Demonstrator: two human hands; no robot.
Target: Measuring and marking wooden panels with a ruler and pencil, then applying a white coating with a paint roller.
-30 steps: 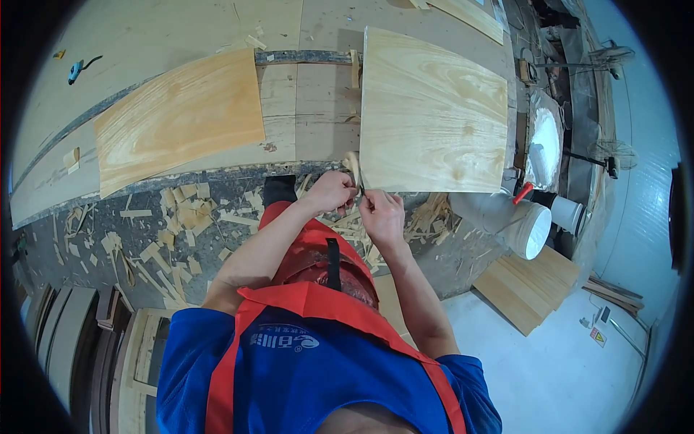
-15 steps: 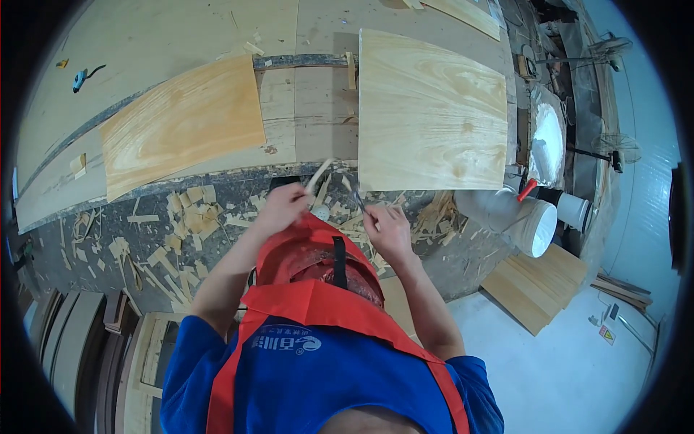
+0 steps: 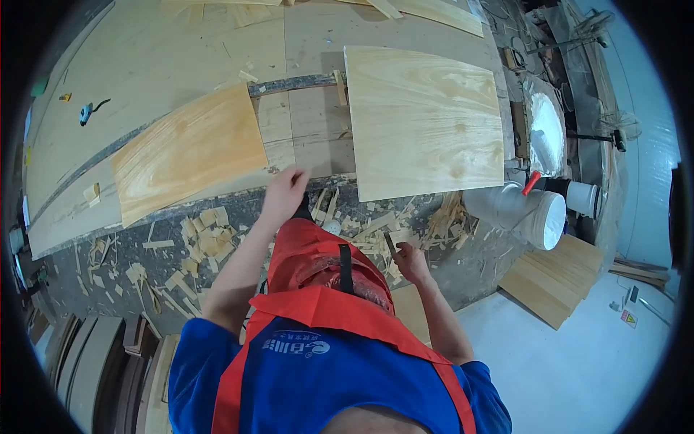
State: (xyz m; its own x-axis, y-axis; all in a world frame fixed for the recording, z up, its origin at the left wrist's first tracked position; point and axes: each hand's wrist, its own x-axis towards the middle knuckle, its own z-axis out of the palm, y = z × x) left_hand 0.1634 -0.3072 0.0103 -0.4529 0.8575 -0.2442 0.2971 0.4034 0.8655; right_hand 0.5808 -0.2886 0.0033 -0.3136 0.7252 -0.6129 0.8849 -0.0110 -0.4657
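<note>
My left hand [image 3: 284,195] is over the near edge of the workbench [image 3: 318,130], between two wooden panels. Its fingers are curled together, and whatever they may hold is hidden. My right hand [image 3: 412,262] is lower and to the right, closed around a narrow, dark, blade-like tool [image 3: 391,244] that points up and left. The tool's exact kind cannot be made out. The smaller tan wood panel [image 3: 189,152] lies left of my left hand. A larger pale wood panel [image 3: 426,123] lies to the right, its near edge reaching past the bench edge.
Wood strips and offcuts [image 3: 210,231] litter the floor below the bench. A blue-handled tool [image 3: 86,113] lies at the bench's far left. White buckets [image 3: 546,220], one with a red handle [image 3: 531,183] above it, stand right. Stacked boards [image 3: 555,281] lie near them.
My left hand has moved up toward the bench, and the pale strip it held no longer shows in it. My right hand has moved down and right with the dark tool. The view has shifted slightly.
</note>
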